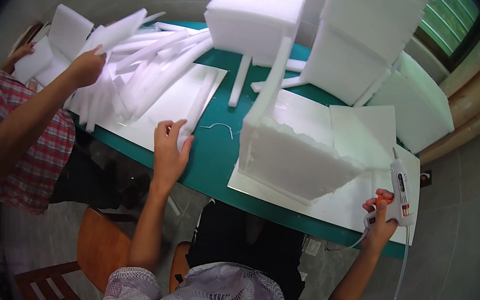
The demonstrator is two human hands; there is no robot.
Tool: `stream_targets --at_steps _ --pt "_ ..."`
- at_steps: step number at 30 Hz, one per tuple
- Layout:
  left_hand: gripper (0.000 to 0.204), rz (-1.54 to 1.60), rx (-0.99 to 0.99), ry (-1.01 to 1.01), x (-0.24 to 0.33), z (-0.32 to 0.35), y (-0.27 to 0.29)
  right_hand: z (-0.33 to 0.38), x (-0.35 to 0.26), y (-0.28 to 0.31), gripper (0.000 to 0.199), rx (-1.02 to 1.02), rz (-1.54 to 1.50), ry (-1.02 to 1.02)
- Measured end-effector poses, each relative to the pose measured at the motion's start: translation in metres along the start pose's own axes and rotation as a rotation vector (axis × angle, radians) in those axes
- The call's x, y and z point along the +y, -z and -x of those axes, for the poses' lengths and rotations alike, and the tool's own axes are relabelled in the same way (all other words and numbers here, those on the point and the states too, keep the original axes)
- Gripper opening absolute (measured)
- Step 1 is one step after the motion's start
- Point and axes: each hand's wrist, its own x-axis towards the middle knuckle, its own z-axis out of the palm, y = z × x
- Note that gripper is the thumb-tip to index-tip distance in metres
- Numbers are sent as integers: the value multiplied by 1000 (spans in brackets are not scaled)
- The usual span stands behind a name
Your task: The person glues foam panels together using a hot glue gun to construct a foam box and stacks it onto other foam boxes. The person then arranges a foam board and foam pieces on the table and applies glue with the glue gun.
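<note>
My right hand [383, 221] is wrapped round the handle of a white hot glue gun [401, 191], its nozzle pointing up and away. A clear glue stick [402, 266] hangs from its rear end. My left hand [169, 156] is at the near end of a white foam strip [202, 100], with thumb and forefinger on either side of it. Between my hands a ragged-edged foam panel [295, 160] stands upright, joined to a tall foam piece [268, 90] at its left. Behind it a flat foam sheet [365, 129] leans at a slant.
Another person [20, 135] at the left holds a foam sheet [120, 30]. Many foam strips [155, 61] are heaped beside them on the green table [214, 165]. A foam box [256, 17] and stacked foam blocks [353, 56] stand at the back. A wooden chair [102, 247] is below.
</note>
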Motion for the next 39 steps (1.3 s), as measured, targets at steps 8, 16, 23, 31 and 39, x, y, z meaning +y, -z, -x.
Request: stream_targets --at_steps 8,16,23,31,39 --pt "34 434 -36 249 29 36 12 1 8 16 26 17 71 -44" --pt "34 498 -205 199 80 61 3 -3 8 12 23 68 57 -33" --pt "45 350 -284 187 98 55 -17 -5 13 30 22 86 65 -94" --pt "41 323 -223 184 89 59 -26 -19 19 54 20 103 158 -121" --pt "31 324 -210 137 74 60 -27 -44 18 46 27 108 162 -51"
